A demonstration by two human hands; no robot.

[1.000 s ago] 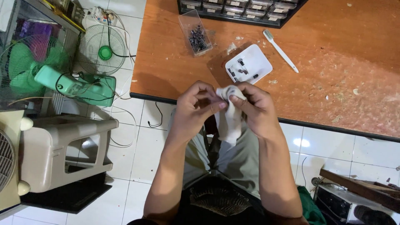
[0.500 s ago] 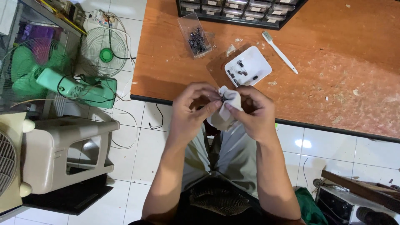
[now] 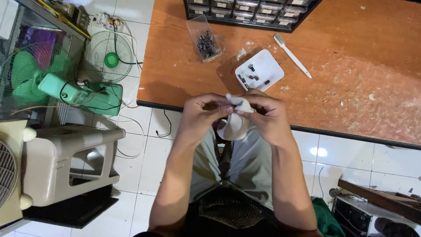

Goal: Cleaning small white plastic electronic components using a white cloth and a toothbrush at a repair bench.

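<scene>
Two hands are meeting just off the near edge of the bench (image 3: 184, 66), over the person's lap, and both are pinching the same small white cloth (image 3: 234, 123) — the left hand (image 3: 202, 115) is curling its fingertips onto the top of it while the right hand (image 3: 265, 117) is closing around its upper right side, so neither hand is lying slack. Whatever may be wrapped inside the cloth is hidden by the fingers, and I cannot tell whether a part is being held there. On the bench, close to that near edge and just beyond the knuckles, a white square tray (image 3: 267, 66) is sitting with a few small dark parts (image 3: 252, 77) in it; farther in, toward the left edge, a clear plastic box (image 3: 202, 37) is holding more of the same dark parts, a white toothbrush (image 3: 292, 56) is lying to the right of the tray, and a dark drawer cabinet (image 3: 250, 11) is running along the far edge. A green fan (image 3: 66, 90) and a beige plastic stool (image 3: 66, 164) are standing on the tiled floor to the left. Since the cloth is hanging past the bench edge rather than over it, anything small slipping out of the pinch would likely be dropping to the lap or the tiles and rolling off — and the tray, sitting so near the edge, could be getting nudged by the right hand and spilling its parts
</scene>
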